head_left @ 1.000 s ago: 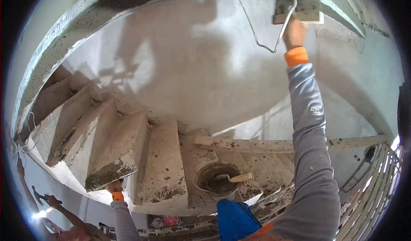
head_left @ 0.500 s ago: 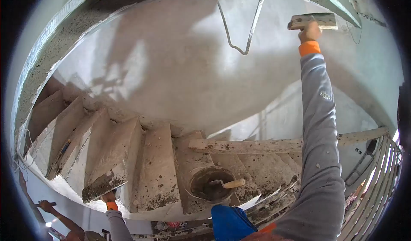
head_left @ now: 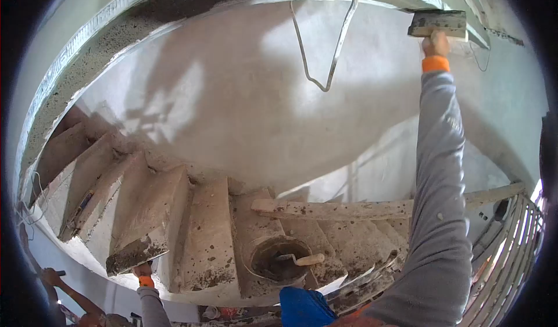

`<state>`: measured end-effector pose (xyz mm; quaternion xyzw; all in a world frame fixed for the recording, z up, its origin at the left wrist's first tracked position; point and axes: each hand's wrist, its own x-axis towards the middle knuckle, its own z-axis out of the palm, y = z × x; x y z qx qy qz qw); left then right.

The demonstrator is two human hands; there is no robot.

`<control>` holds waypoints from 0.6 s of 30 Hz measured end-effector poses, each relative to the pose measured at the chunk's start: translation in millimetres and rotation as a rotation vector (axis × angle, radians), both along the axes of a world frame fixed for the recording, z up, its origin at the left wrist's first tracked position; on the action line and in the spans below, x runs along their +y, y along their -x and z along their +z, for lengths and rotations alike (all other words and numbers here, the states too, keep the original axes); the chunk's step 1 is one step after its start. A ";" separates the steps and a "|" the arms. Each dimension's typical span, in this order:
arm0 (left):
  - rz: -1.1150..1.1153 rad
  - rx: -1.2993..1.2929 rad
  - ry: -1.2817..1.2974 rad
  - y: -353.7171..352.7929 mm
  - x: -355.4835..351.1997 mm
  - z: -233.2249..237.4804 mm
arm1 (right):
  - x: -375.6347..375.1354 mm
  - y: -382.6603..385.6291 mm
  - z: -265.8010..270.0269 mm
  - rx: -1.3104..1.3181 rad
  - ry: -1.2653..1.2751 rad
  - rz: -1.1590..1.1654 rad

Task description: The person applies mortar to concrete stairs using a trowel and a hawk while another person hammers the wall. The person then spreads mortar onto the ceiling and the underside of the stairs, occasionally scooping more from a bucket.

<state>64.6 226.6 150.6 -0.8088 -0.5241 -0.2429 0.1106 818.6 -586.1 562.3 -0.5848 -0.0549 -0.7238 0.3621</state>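
Note:
High at the upper right, my right hand [head_left: 437, 43] grips a flat rectangular float [head_left: 439, 24] against the plastered wall [head_left: 256, 94], near the beam's lower edge. At the lower left, my left hand [head_left: 142, 269] is closed on a mortar-smeared board [head_left: 136, 253], held in front of the stair steps. A bucket [head_left: 256, 263] with grey mortar stands on the stairs between my arms. Across its opening lies a trowel [head_left: 302, 260] with a wooden handle.
Concrete steps [head_left: 209, 234] run along the wall, with a wooden plank [head_left: 337, 209] over them. A bent metal rod [head_left: 334, 65] hangs at the top centre. Slatted railing [head_left: 500, 263] stands at right. Another person's arm [head_left: 72, 295] shows at lower left.
My right hand and the float have moved right and slightly up, and the float looks more tilted. My left hand and the board have shifted slightly left. The view has shifted a little.

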 end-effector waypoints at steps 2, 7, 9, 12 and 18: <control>-0.045 -0.043 0.000 2.6 10.1 -8.6 | 16.8 32.2 -4.5 0.017 0.067 0.007; -0.318 -0.479 0.103 25.2 78.8 -39.8 | 106.7 143.0 -34.9 0.093 0.211 -0.057; -0.176 -0.285 -0.014 20.9 54.3 -25.5 | 93.9 125.2 -42.0 0.067 0.189 -0.064; 0.038 0.126 -0.131 6.4 6.2 -2.0 | 43.3 62.7 -40.2 -0.108 0.132 -0.096; 0.119 0.216 0.055 -0.4 -12.8 9.6 | 8.9 51.5 -6.0 0.133 0.123 -0.137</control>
